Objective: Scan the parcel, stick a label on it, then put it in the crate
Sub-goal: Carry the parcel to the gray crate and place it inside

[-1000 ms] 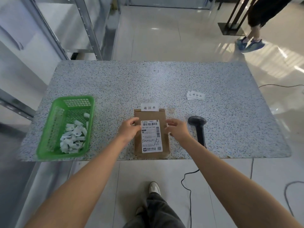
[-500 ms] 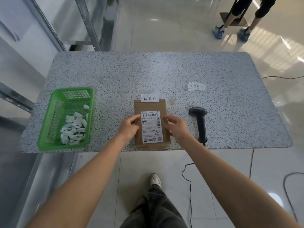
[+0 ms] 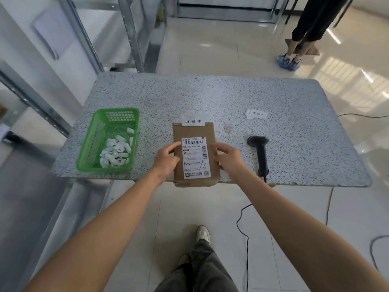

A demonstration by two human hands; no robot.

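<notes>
A flat brown cardboard parcel lies at the table's near edge, slightly overhanging it, with a white shipping label on top. My left hand grips its left side, thumb on top. My right hand holds the right side, fingers curled over the edge. A white label with three printed characters sticks out at the parcel's far edge. The black handheld scanner lies on the table just right of my right hand. No crate is in view.
A green plastic basket with several crumpled white paper strips stands at the left on the speckled table. More white labels lie at the back right. Scanner cable hangs to the floor. A person stands beyond the table, far right.
My hands have slid a little along the parcel's sides and the parcel has come slightly nearer the table edge. The person in the background has walked to the right.
</notes>
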